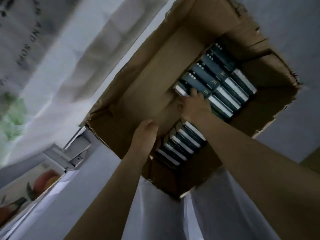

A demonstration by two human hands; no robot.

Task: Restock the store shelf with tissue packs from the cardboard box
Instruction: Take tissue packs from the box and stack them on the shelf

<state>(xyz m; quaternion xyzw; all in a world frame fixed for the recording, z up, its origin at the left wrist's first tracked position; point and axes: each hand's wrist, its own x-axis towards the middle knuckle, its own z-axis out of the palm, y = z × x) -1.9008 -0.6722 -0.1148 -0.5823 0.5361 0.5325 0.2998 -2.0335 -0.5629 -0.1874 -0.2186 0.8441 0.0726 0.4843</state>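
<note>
cardboard box (138, 94): right hand (194, 105) fingers (194, 92) partly hidden among tissue packs (228, 99)

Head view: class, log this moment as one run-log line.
phase: picking | right hand: on end tissue pack, grip unclear | left hand: open, in cardboard box

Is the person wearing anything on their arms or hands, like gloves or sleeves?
No. The left hand and the right hand are gloveless, and both arms are bare as far as the view shows: no sleeves, watch, ring or bracelet can be seen.
</note>
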